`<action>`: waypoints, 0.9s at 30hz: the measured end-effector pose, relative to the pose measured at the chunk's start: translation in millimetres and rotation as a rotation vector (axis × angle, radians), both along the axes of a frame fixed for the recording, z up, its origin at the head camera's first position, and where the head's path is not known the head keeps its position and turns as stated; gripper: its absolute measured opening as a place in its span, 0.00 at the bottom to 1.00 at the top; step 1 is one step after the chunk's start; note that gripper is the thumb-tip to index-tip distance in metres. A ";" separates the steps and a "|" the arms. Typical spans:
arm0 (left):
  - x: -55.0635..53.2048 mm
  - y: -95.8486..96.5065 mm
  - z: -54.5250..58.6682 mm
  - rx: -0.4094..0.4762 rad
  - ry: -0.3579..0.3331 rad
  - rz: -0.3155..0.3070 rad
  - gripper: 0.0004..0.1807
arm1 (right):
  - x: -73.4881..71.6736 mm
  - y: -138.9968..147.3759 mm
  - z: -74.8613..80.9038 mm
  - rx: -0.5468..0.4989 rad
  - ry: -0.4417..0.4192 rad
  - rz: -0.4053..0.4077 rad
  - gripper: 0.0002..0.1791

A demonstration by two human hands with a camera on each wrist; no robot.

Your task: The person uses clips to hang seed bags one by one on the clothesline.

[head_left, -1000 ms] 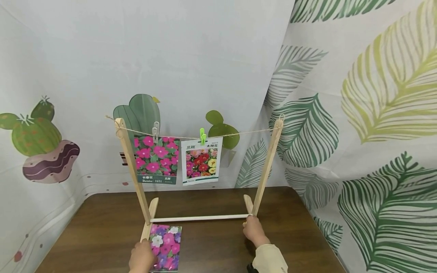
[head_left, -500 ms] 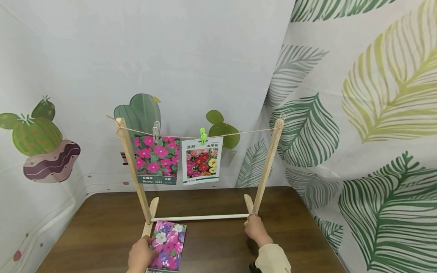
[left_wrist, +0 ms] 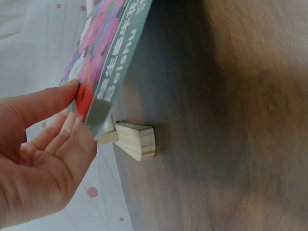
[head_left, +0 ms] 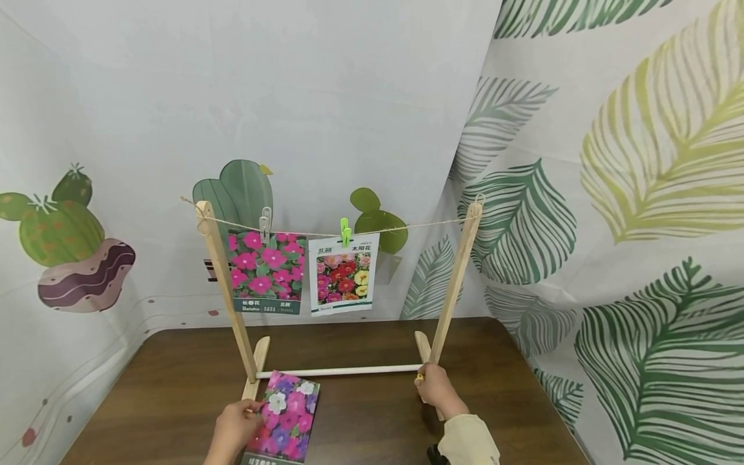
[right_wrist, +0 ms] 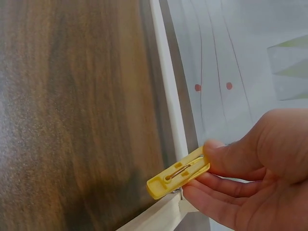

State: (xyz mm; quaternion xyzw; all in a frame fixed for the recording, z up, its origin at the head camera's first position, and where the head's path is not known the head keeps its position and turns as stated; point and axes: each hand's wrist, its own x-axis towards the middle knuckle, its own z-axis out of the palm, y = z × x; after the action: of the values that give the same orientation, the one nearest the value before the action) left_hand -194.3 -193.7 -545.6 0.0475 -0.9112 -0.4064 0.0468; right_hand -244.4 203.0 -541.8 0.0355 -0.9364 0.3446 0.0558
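Note:
My left hand (head_left: 235, 426) pinches the left edge of a seed packet (head_left: 285, 416) with pink, purple and white flowers. In the left wrist view the thumb lies on the front of that packet (left_wrist: 98, 53), which is raised and tilted over the table. A yellow clothespin (right_wrist: 179, 173) is pinched between the thumb and fingers of my right hand (right_wrist: 240, 173), beside the right foot of the wooden frame. Two more seed packets hang from the twine (head_left: 418, 226): a pink-flowered one (head_left: 267, 271) under a grey clothespin (head_left: 265, 225), and a white-bordered one (head_left: 343, 274) under a green clothespin (head_left: 345, 232).
The frame has a left post (head_left: 229, 290), a right post (head_left: 456, 284) and a white crossbar (head_left: 349, 371) low between them. It stands on a brown wooden table (head_left: 360, 420). Behind hangs a white cloth (head_left: 349, 97) printed with cacti and leaves.
The left hand has lifted the flower packet off the table, shifting it slightly away and to the right and tilting it. The right hand has turned slightly, so the yellow clothespin now shows.

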 end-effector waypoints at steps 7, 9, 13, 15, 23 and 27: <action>-4.3 2.8 4.4 0.246 -0.077 -0.003 0.07 | -0.7 0.5 5.9 -0.002 0.001 0.002 0.09; -5.5 3.6 5.8 0.315 -0.111 0.007 0.06 | -1.3 1.0 7.3 -0.006 0.003 0.014 0.10; -6.9 4.2 7.4 0.403 -0.174 0.032 0.07 | -2.1 1.3 10.3 -0.013 -0.017 0.026 0.10; -7.0 4.7 7.8 0.425 -0.185 0.033 0.07 | -2.1 1.3 12.0 -0.014 -0.028 0.028 0.11; -6.4 11.3 13.8 0.463 -0.184 0.011 0.09 | -0.1 -0.7 21.7 -0.002 0.004 0.056 0.09; -7.6 14.7 17.3 0.469 -0.187 0.007 0.09 | 1.4 -1.3 28.2 -0.008 0.000 0.062 0.09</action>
State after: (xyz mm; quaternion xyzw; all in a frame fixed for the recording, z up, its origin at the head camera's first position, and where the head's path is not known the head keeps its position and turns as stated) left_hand -201.9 -179.0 -528.3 0.0973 -0.7922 -0.6005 -0.0486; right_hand -243.0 201.6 -513.6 0.0641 -0.9335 0.3499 0.0455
